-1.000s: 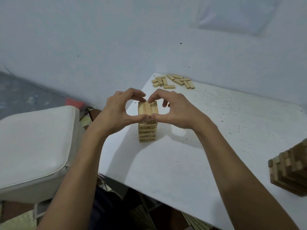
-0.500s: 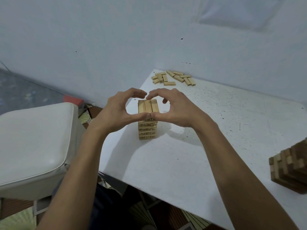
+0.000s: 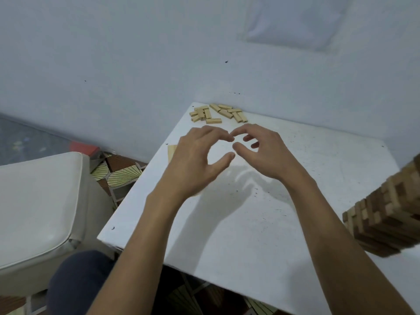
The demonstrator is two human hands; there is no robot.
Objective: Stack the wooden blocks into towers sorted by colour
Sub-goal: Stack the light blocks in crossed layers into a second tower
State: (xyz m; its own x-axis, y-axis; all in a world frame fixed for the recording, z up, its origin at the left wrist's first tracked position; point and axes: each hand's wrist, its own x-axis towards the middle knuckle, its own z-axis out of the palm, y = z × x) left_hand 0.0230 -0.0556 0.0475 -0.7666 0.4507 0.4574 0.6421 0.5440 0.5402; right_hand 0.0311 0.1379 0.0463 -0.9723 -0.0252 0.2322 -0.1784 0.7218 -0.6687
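Observation:
A light wooden tower [image 3: 172, 152] stands near the left edge of the white table [image 3: 250, 235]; only a sliver of it shows behind my left hand [image 3: 193, 162]. My left hand hovers in front of it with fingers and thumb curved, holding nothing. My right hand [image 3: 267, 153] hovers beside it to the right, fingers loosely curved and also empty; the two hands' fingertips nearly meet. Several loose light blocks [image 3: 218, 113] lie at the table's far edge by the wall. A taller tower of mixed light and dark blocks [image 3: 386, 214] stands at the right edge of view.
A white cushioned seat [image 3: 36, 205] sits left of the table, close to its left edge. A pale wall rises right behind the table. My knee in dark fabric [image 3: 79, 278] is below the near corner. Patterned floor shows between the seat and table.
Both hands have let go of the light tower's top and lifted away toward the far blocks. The tower now sits behind my left hand, mostly hidden. The view has shifted.

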